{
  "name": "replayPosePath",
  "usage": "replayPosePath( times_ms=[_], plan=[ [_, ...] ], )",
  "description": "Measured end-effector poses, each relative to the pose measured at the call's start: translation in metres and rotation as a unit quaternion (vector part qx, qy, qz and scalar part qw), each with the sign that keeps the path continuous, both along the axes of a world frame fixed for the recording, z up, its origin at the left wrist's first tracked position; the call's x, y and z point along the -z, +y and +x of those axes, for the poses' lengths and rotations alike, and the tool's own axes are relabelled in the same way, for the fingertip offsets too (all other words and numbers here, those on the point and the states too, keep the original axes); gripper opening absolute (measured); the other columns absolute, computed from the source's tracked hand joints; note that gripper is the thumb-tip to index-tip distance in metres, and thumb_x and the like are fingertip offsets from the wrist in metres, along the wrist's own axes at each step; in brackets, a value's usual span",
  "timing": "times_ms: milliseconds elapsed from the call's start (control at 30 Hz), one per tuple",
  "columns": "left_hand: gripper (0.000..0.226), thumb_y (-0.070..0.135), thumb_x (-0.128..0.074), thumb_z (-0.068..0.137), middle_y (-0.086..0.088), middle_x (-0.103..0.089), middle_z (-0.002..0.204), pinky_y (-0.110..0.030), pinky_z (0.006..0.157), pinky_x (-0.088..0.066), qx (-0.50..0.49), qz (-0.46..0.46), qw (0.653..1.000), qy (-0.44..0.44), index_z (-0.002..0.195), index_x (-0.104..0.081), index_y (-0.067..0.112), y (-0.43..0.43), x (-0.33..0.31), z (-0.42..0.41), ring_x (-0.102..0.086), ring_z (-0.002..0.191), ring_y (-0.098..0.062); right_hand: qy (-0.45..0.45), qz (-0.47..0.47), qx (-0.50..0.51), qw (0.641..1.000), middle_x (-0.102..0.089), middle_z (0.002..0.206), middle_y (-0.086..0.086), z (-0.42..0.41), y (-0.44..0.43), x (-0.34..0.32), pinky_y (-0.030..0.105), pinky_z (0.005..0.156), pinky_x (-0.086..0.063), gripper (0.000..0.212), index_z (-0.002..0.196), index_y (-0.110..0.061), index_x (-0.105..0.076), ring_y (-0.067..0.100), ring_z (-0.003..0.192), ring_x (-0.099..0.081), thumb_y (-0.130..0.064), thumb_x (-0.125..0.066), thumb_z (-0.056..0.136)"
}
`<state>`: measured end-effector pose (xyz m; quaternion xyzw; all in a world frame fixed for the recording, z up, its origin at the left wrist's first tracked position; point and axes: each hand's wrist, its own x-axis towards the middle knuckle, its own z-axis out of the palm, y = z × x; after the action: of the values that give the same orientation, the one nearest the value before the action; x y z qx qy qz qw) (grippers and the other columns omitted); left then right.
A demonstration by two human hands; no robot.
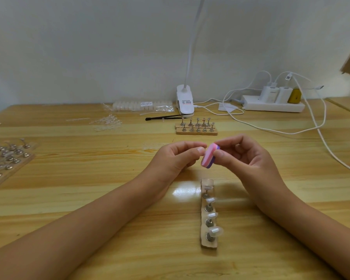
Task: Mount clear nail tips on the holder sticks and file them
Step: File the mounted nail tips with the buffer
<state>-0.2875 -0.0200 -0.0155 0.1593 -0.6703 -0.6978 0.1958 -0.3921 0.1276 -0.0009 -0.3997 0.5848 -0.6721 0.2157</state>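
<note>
Head view. Grips the pink-and-purple buffer block (209, 155) in the right hand (245, 158), thumb and fingers clamped on it, raised above the table (89, 199), likely for filing. Pinches the left hand (178, 156) thumb and forefinger together at the block's edge; cannot tell whether a tip sits between them. Has the wooden strip (208, 244) just below both hands, within easy reach: four holder sticks (210, 222), each capped with a clear nail tip (216, 231). Further back, a second strip (196, 132) of sticks, and a bag of tips (141, 106).

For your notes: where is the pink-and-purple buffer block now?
Head view, centre: right hand pinches the buffer block beside the left hand, beyond the near holder strip.
</note>
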Motion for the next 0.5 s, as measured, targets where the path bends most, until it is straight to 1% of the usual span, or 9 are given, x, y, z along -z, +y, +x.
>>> replayPosePath(
  times_ms=[100, 200, 267, 300, 333, 367, 400, 433, 500],
  plan=[
    [0.024, 0.034, -0.072, 0.076, -0.009, -0.075, 0.105, -0.044, 0.107, -0.045, 0.005, -0.001, 1.0, -0.002, 0.098, -0.079, 0.025, 0.0005, -0.0011, 0.001, -0.062, 0.101, -0.018, -0.004, 0.009, -0.024, 1.0, -0.075, 0.095, 0.007, 0.0007, 0.0002, -0.0008, 0.023, 0.081, -0.057, 0.026, 0.099, -0.005, -0.064, 0.017, 0.091, -0.072, -0.014, -0.071, 0.076],
    [0.026, 0.035, -0.072, 0.076, -0.011, -0.073, 0.109, -0.044, 0.108, -0.044, 0.008, -0.008, 1.0, -0.001, 0.1, -0.078, 0.025, 0.0002, -0.0009, 0.0013, -0.06, 0.102, -0.018, -0.012, -0.007, 0.003, 1.0, -0.075, 0.094, 0.003, -0.0006, 0.0004, -0.0017, 0.021, 0.079, -0.056, 0.026, 0.1, -0.007, -0.065, 0.014, 0.09, -0.072, -0.016, -0.071, 0.076],
    [0.024, 0.033, -0.071, 0.078, -0.007, -0.075, 0.105, -0.043, 0.107, -0.046, 0.007, -0.01, 1.0, 0.002, 0.098, -0.079, 0.025, -0.0002, -0.0005, 0.0013, -0.062, 0.101, -0.017, -0.014, 0.007, -0.024, 1.0, -0.075, 0.094, 0.007, -0.0002, 0.0, -0.0021, 0.02, 0.078, -0.056, 0.026, 0.102, -0.003, -0.065, 0.016, 0.089, -0.072, -0.012, -0.07, 0.078],
    [0.022, 0.033, -0.071, 0.078, -0.006, -0.075, 0.104, -0.043, 0.106, -0.046, 0.007, -0.008, 1.0, 0.004, 0.097, -0.079, 0.026, -0.0001, -0.0006, 0.0012, -0.064, 0.101, -0.02, -0.014, 0.01, -0.032, 0.999, -0.075, 0.094, 0.009, 0.0005, -0.0002, -0.0017, 0.02, 0.077, -0.056, 0.027, 0.102, -0.001, -0.065, 0.017, 0.089, -0.073, -0.012, -0.07, 0.078],
    [0.022, 0.033, -0.071, 0.078, -0.009, -0.075, 0.106, -0.045, 0.108, -0.045, 0.006, -0.005, 1.0, 0.005, 0.097, -0.079, 0.026, -0.0001, -0.0004, 0.001, -0.064, 0.106, -0.027, -0.015, 0.008, -0.026, 1.0, -0.075, 0.094, 0.009, 0.0007, -0.0002, -0.0016, 0.02, 0.077, -0.056, 0.028, 0.102, -0.001, -0.065, 0.016, 0.089, -0.073, -0.013, -0.07, 0.077],
    [0.022, 0.033, -0.071, 0.079, -0.012, -0.074, 0.109, -0.047, 0.11, -0.043, 0.006, -0.003, 1.0, 0.006, 0.097, -0.079, 0.026, -0.0001, 0.0, 0.0008, -0.062, 0.113, -0.034, -0.017, 0.003, -0.014, 1.0, -0.075, 0.094, 0.007, 0.0003, 0.0, -0.0019, 0.019, 0.077, -0.055, 0.029, 0.102, -0.002, -0.065, 0.015, 0.089, -0.073, -0.015, -0.071, 0.076],
    [0.022, 0.033, -0.071, 0.079, -0.014, -0.072, 0.112, -0.049, 0.111, -0.041, 0.006, -0.001, 1.0, 0.007, 0.098, -0.079, 0.025, -0.0004, 0.0004, 0.0005, -0.057, 0.119, -0.038, -0.018, 0.001, -0.008, 1.0, -0.075, 0.094, 0.005, -0.0003, 0.0, -0.0023, 0.019, 0.078, -0.055, 0.03, 0.102, -0.003, -0.065, 0.015, 0.089, -0.072, -0.016, -0.071, 0.076],
    [0.023, 0.033, -0.071, 0.079, -0.015, -0.072, 0.113, -0.051, 0.111, -0.04, 0.005, 0.001, 1.0, 0.007, 0.098, -0.079, 0.025, -0.0007, 0.0007, 0.0005, -0.055, 0.122, -0.04, -0.019, 0.006, -0.017, 1.0, -0.075, 0.094, 0.006, -0.0004, -0.0001, -0.0026, 0.02, 0.078, -0.056, 0.029, 0.103, -0.003, -0.064, 0.015, 0.089, -0.072, -0.015, -0.07, 0.077],
    [0.023, 0.033, -0.072, 0.078, -0.015, -0.072, 0.111, -0.054, 0.11, -0.041, 0.004, 0.005, 1.0, 0.004, 0.097, -0.079, 0.025, -0.001, 0.0007, 0.0006, -0.058, 0.118, -0.04, -0.018, 0.023, -0.048, 0.998, -0.075, 0.095, 0.009, 0.0007, -0.0002, -0.0016, 0.021, 0.078, -0.056, 0.027, 0.102, 0.0, -0.064, 0.018, 0.089, -0.073, -0.011, -0.07, 0.078]
  ],
)
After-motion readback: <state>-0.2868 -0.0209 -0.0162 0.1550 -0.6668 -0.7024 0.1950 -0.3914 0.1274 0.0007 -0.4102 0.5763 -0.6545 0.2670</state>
